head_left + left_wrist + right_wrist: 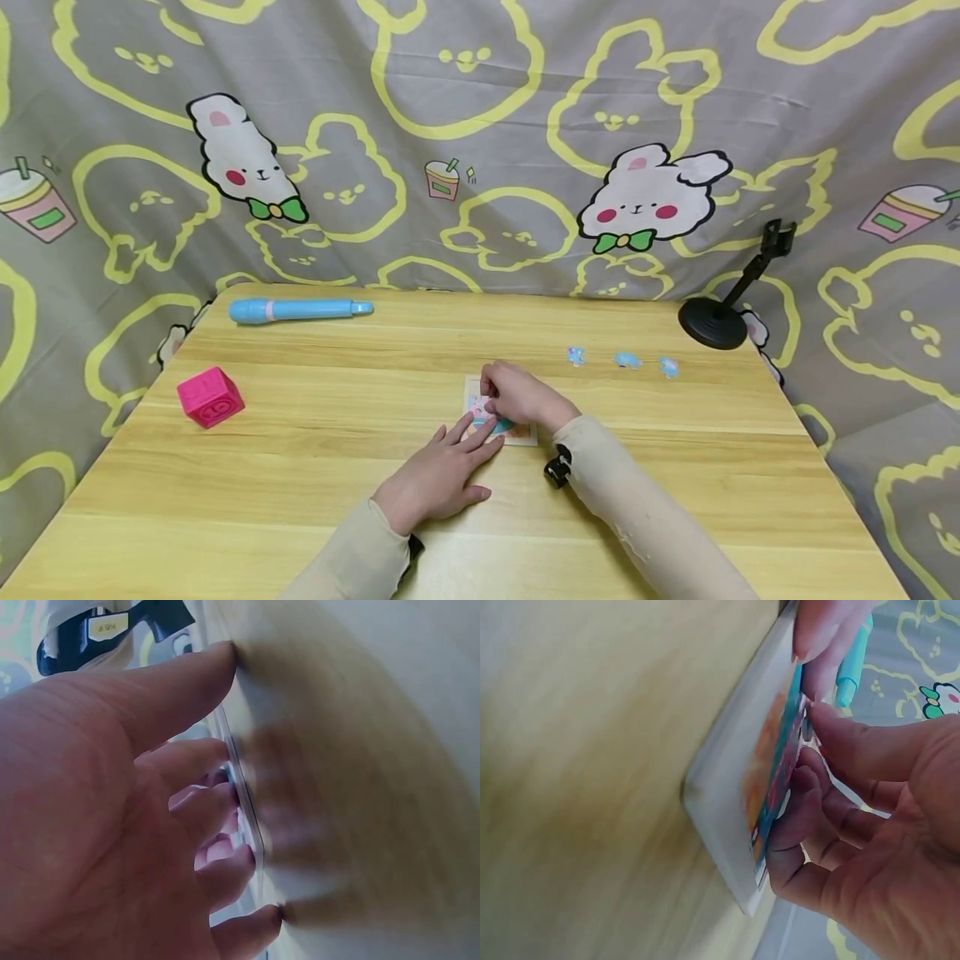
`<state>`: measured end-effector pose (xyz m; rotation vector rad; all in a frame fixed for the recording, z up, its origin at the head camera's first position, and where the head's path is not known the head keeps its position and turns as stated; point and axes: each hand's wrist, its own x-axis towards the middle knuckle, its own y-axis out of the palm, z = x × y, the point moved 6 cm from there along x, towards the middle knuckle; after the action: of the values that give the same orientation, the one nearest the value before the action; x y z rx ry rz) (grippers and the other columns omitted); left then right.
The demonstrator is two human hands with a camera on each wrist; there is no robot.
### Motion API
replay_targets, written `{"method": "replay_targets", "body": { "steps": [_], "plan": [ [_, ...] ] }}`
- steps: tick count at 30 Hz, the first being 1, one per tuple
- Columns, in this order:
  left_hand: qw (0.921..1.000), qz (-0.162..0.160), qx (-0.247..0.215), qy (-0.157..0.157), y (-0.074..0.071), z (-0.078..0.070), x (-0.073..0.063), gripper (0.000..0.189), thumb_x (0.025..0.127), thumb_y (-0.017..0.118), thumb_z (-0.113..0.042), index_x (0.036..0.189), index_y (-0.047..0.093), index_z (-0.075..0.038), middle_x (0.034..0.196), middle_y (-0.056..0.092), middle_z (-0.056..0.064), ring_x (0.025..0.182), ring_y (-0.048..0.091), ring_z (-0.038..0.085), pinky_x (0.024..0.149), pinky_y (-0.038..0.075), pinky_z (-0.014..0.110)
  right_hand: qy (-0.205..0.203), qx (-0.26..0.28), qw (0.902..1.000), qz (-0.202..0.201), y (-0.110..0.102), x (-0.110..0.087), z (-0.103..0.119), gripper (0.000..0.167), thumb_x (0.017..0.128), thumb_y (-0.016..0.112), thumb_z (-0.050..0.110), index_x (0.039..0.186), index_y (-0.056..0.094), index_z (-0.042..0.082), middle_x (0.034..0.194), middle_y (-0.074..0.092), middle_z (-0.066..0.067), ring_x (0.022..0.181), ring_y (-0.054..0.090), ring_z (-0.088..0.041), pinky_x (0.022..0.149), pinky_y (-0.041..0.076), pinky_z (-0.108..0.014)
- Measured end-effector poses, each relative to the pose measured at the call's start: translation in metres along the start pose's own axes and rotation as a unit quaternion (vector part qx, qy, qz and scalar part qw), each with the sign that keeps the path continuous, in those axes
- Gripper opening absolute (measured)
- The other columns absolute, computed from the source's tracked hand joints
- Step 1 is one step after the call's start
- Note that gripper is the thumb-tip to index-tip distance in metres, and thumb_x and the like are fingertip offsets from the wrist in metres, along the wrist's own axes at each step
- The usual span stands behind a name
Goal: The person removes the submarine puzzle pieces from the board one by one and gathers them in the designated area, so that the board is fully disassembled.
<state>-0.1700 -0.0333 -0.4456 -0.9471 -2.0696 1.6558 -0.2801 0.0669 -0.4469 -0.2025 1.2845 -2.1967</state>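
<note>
A small jigsaw puzzle (531,435) with a pale frame and a colourful picture lies flat at the middle of the table. My left hand (442,477) rests on its lower left part, fingers spread and fairly straight; in the left wrist view the fingertips (229,870) touch its edge and the table. Over the puzzle's upper part is my right hand (525,396), its fingers curled. The right wrist view shows the right thumb (870,750) and fingers pinching a small puzzle piece (807,729) against the picture; most of that piece is hidden.
Three loose blue puzzle pieces, one a middle piece (627,360), lie at the back right. Behind them stands a black round-based stand (712,323). A blue microphone-shaped stick (307,310) lies at the back left, a pink cube (211,397) nearer. A patterned curtain (480,208) hangs behind.
</note>
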Motion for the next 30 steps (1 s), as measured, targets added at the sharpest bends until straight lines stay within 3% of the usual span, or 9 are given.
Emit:
{"method": "replay_targets", "body": {
  "steps": [11, 20, 30],
  "plan": [
    [1.0000, -0.001, -0.005, 0.002, 0.0000, 0.0014, 0.0004, 0.066, 0.094, 0.065, -0.039, 0.151, 0.042, -0.015, 0.160, 0.026, 0.006, 0.145, 0.019, 0.034, 0.109, 0.029, 0.057, 0.019, 0.082, 0.9963, -0.015, -0.0025, -0.0017, -0.0049, 0.005, 0.092, 0.066, 0.002, 0.090, 0.062, 0.004, 0.075, 0.058, -0.001, 0.065, 0.054, -0.014, 0.059, 0.045, -0.027],
    [1.0000, -0.002, -0.008, 0.004, 0.0004, 0.0008, -0.0004, 0.066, 0.094, 0.065, -0.038, 0.151, 0.042, -0.015, 0.160, 0.026, 0.007, 0.146, 0.018, 0.034, 0.109, 0.030, 0.058, 0.009, 0.066, 0.9975, -0.023, -0.0017, -0.0007, -0.0044, 0.016, 0.091, 0.063, -0.003, 0.086, 0.066, 0.011, 0.075, 0.058, 0.003, 0.070, 0.053, -0.014, 0.067, 0.046, -0.029],
    [0.9999, 0.000, 0.009, 0.006, 0.0011, 0.0007, -0.0003, 0.066, 0.095, 0.064, -0.040, 0.151, 0.041, -0.014, 0.160, 0.025, 0.006, 0.147, 0.016, 0.032, 0.109, 0.030, 0.057, 0.015, 0.070, 0.9968, -0.034, -0.0045, -0.0029, -0.0037, 0.015, 0.091, 0.065, -0.001, 0.083, 0.067, 0.012, 0.076, 0.059, 0.004, 0.072, 0.054, -0.014, 0.069, 0.046, -0.031]
  ]
}}
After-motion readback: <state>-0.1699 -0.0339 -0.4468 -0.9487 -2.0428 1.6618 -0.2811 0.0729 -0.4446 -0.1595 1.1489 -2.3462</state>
